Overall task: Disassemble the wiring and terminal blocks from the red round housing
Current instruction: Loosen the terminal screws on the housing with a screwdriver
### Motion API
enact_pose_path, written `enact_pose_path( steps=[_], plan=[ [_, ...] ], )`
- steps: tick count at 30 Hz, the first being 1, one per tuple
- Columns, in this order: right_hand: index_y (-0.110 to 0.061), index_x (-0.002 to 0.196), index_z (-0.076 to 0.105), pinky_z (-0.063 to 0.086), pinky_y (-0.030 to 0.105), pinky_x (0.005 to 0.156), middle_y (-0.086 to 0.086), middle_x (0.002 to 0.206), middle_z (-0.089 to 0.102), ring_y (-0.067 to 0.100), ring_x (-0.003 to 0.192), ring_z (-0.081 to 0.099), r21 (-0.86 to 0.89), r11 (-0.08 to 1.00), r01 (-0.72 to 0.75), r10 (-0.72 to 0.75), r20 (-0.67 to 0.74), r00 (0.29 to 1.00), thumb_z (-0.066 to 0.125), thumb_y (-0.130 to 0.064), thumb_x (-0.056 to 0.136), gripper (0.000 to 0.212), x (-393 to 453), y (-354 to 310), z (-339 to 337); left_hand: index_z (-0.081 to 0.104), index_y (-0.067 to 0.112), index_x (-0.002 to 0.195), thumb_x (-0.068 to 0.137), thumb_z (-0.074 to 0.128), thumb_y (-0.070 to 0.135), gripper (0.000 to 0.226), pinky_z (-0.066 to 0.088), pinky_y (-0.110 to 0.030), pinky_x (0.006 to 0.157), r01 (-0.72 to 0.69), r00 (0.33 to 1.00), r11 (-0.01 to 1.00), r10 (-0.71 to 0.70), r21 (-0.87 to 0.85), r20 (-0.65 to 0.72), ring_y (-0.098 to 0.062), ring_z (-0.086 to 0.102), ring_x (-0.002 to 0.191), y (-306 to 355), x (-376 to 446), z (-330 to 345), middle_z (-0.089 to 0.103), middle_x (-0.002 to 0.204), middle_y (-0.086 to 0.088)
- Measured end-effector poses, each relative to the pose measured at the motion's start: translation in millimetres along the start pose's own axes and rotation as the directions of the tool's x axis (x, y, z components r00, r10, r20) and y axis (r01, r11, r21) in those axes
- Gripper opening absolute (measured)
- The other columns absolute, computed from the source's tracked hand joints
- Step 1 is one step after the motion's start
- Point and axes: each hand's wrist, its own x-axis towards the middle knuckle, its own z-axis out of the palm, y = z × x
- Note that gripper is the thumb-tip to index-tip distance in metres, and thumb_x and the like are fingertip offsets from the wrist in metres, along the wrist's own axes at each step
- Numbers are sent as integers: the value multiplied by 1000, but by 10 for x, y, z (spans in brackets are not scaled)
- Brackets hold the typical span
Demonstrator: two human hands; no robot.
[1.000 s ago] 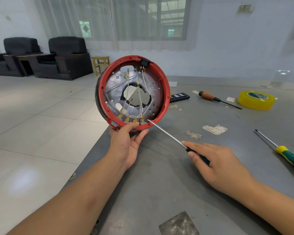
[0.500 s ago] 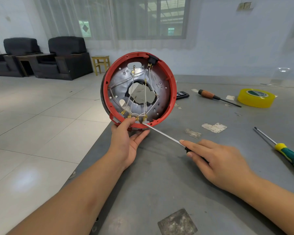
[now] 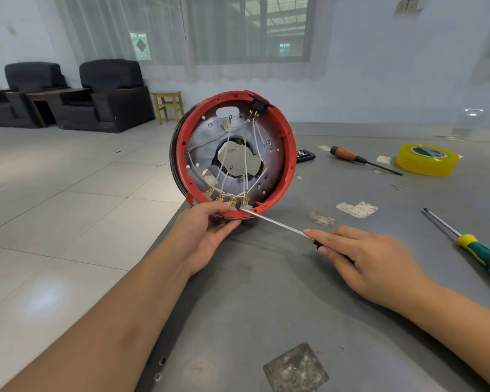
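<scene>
In the head view, the left hand (image 3: pixel 210 230) grips the lower rim of the red round plastic housing (image 3: pixel 290 154), holding it tilted on edge above the near-left corner of the grey metal table (image 3: pixel 266 301), its open side showing white wires (image 3: pixel 248 162) running to a row of brass terminals (image 3: pixel 228 198) at the bottom. The right hand (image 3: pixel 371 261) is curled round the black handle of a long steel-shafted screwdriver (image 3: pixel 275 223), whose tip touches the grey block (image 3: pixel 245 205) just beside the rightmost terminal. On the table farther right lie a wooden-handled screwdriver (image 3: pixel 359 159), a yellow roll of tape (image 3: pixel 426 159) and a green-and-yellow screwdriver (image 3: pixel 475 247).
</scene>
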Motion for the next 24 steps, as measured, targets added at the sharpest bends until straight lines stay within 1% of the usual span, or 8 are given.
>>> enact_pose_path(
  steps=[2, 3, 9, 13, 15, 17, 20, 24],
  plan=[
    [-43, 139, 58, 54, 38, 53, -20, 104, 66, 18, 83, 68, 0, 1000, 4, -4, 20, 1000, 35, -45, 101, 45, 8, 5, -7, 63, -3, 109, 91, 63, -11, 21, 66, -41, 72, 9, 1000, 1000, -9, -3, -10, -36, 79, 93, 28, 5, -9, 77, 101, -25],
    [-43, 139, 58, 54, 38, 54, -20, 105, 66, 17, 84, 68, -5, 1000, 5, -5, 26, 1000, 35, -45, 101, 45, 11, 6, -6, 64, -2, 107, 91, 63, -11, 18, 66, -40, 71, 10, 1000, 1000, -10, 11, -19, -34, 79, 91, 36, 5, -15, 76, 100, -23],
    [-43, 140, 57, 55, 39, 57, -19, 104, 66, 17, 87, 68, 8, 1000, 3, -3, 54, 999, 32, -46, 101, 47, 27, -12, -2, 63, 2, 107, 92, 66, -6, 17, 66, -45, 77, 22, 1000, 1000, -22, -3, -16, -35, 79, 93, 50, -20, -19, 78, 96, -21],
    [-42, 140, 58, 55, 40, 59, -18, 103, 65, 18, 85, 68, 23, 1000, 5, -6, 66, 998, 35, -45, 101, 46, 28, -17, -20, 66, 6, 97, 90, 72, 5, 10, 66, -49, 81, 56, 998, 998, -55, 25, -24, -35, 79, 94, 114, -22, -67, 78, 88, -18],
    [-42, 141, 57, 55, 40, 59, -19, 104, 65, 18, 86, 68, 20, 1000, 4, -6, 79, 997, 35, -45, 101, 45, 22, -15, -25, 66, 8, 96, 89, 74, 7, 11, 65, -49, 82, 66, 998, 996, -65, 58, -24, -36, 78, 98, 137, -22, -95, 77, 90, -17],
    [-44, 141, 56, 55, 40, 61, -20, 105, 65, 17, 87, 68, 16, 1000, -2, 0, 93, 996, 34, -46, 101, 46, 21, -13, -31, 65, 7, 97, 89, 73, 5, 12, 66, -48, 81, 56, 998, 996, -55, 62, -19, -34, 79, 96, 136, -16, -114, 76, 85, -16],
    [-45, 142, 54, 56, 40, 61, -20, 107, 65, 17, 90, 68, 6, 1000, -9, 8, 101, 995, 29, -49, 101, 48, 16, -11, -33, 62, 4, 103, 92, 69, -1, 14, 66, -44, 72, 23, 1000, 999, -22, 47, -19, -33, 80, 88, 95, -3, -108, 76, 77, -15],
    [-47, 143, 52, 55, 39, 62, -19, 107, 65, 17, 91, 68, -23, 1000, -19, 22, 114, 993, 27, -51, 101, 50, 19, -7, -35, 63, -2, 114, 93, 68, -5, 22, 65, -41, 68, -33, 998, 999, 34, 26, -47, -37, 79, 92, -3, 21, -77, 78, 84, -17]
  ],
)
